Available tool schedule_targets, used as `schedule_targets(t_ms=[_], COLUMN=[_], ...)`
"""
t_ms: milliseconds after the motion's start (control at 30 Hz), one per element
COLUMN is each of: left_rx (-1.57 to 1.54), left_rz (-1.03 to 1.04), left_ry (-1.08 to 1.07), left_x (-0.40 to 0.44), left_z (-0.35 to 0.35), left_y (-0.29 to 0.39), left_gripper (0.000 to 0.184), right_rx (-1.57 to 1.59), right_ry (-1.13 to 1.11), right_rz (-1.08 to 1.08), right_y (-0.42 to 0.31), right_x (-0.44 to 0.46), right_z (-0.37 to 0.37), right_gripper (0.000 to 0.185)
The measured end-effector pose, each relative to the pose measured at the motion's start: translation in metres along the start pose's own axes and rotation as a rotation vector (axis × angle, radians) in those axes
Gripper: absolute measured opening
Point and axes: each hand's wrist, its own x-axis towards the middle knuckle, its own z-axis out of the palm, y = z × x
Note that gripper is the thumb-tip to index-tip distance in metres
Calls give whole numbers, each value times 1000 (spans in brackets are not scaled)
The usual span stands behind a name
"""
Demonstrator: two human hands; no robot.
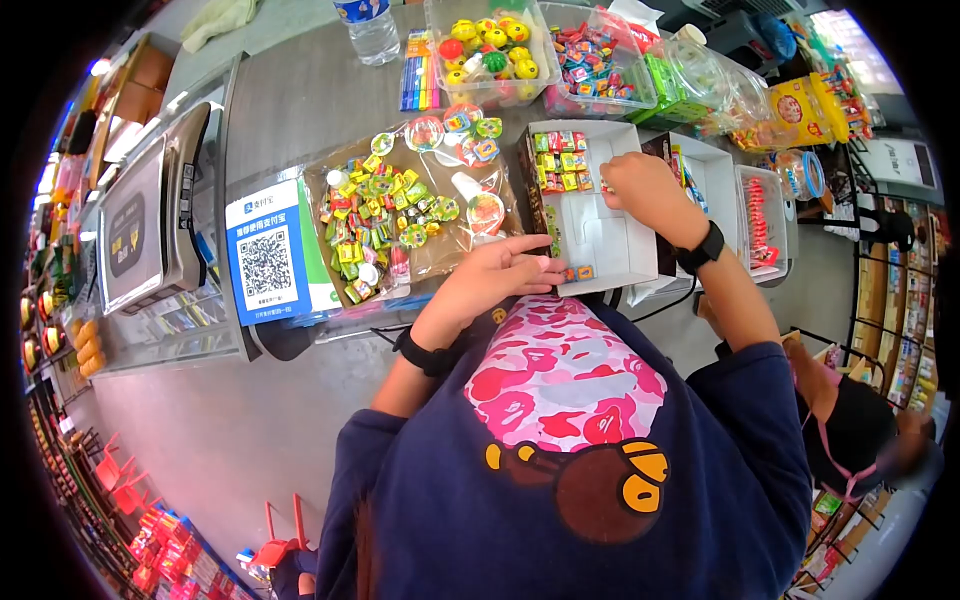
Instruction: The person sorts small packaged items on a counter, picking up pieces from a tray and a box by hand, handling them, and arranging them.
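A white cardboard box stands in front of me, with rows of small wrapped candies at its far left. A few more small pieces lie at its near edge. My right hand is inside the box, fingers pinched together; what they hold is too hidden to name. My left hand has its fingers stretched out, tips at the box's left wall. Just left of the box lies a brown tray with a heap of loose wrapped candies and round-topped plastic containers.
A blue QR code sign and a display screen stand at left. Behind are a water bottle, a tub of yellow toys and a candy tub. Another white box is at right. A person is at far right.
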Motion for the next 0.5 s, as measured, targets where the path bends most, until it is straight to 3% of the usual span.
schedule_targets(t_ms=[500], left_rx=[-34], left_rz=[47], left_ry=[-10], left_x=[-3], left_z=[-8], left_y=[-5], left_gripper=[51], right_rx=[86], right_ry=[-95], right_rz=[4], right_y=[14], right_x=[17], right_z=[19], right_gripper=[25])
